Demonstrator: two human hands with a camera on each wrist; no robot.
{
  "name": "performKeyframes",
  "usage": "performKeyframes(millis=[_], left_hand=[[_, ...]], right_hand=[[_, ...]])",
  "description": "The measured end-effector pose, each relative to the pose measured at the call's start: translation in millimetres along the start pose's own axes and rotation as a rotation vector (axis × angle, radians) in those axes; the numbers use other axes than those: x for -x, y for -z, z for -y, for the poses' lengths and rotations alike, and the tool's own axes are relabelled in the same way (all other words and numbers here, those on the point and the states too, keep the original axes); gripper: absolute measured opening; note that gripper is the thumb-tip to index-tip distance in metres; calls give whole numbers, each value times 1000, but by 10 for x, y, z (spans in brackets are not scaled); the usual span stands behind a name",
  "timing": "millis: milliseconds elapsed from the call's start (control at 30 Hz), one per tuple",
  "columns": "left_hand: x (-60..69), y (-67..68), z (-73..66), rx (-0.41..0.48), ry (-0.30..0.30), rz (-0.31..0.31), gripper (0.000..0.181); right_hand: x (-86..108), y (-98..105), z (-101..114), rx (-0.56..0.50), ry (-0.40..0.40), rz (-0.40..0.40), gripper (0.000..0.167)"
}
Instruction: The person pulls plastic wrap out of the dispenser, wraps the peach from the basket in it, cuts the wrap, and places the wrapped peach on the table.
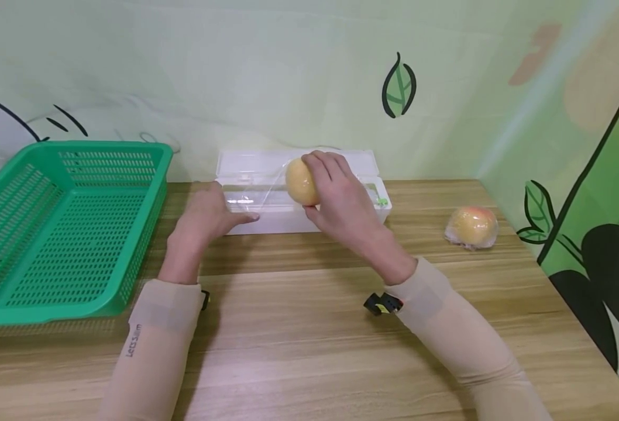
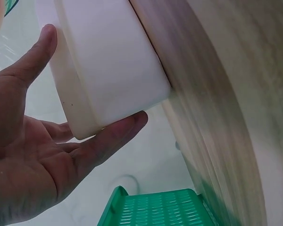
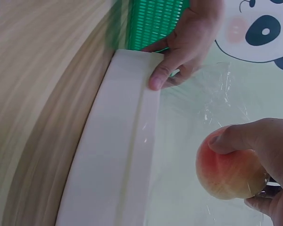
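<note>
My right hand [image 1: 343, 202] grips a peach [image 1: 299, 182] above a white cling film box [image 1: 272, 226], with thumb and fingers around the fruit. In the right wrist view its red side faces the camera, and clear film [image 3: 219, 96] stretches from the peach toward the box's left end. My left hand [image 1: 204, 215] holds that left end. Its thumb lies on the box's top front edge while the fingers press against the end wall [image 2: 132, 106]. The box's lid [image 1: 246, 164] stands open against the wall.
A green plastic basket [image 1: 104, 292] stands on the left of the wooden table [image 1: 288, 339]. A second peach [image 1: 473, 227], wrapped in film, sits at the right. Behind the table is a printed wall [image 1: 288, 76], with another along the right edge.
</note>
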State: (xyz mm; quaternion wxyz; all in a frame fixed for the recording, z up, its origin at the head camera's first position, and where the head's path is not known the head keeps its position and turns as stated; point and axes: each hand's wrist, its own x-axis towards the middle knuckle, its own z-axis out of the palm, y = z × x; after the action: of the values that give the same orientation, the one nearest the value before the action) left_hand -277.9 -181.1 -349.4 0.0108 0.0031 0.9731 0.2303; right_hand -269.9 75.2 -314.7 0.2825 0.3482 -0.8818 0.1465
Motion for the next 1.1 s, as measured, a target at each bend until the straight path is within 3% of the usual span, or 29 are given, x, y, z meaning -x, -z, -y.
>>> performKeyframes(millis=[100, 267, 567, 1100], left_hand=[[-7, 3, 7, 20, 0, -7, 91], [-29, -8, 21, 54, -60, -37, 77], [-42, -19, 42, 32, -114, -53, 70], [-17, -7, 28, 60, -83, -54, 75]], right_hand=[[1, 27, 8, -4, 13, -15, 74], [23, 87, 46, -3, 32, -36, 73], [104, 212, 120, -19, 49, -69, 73], [196, 403, 200, -25, 115, -155, 72]])
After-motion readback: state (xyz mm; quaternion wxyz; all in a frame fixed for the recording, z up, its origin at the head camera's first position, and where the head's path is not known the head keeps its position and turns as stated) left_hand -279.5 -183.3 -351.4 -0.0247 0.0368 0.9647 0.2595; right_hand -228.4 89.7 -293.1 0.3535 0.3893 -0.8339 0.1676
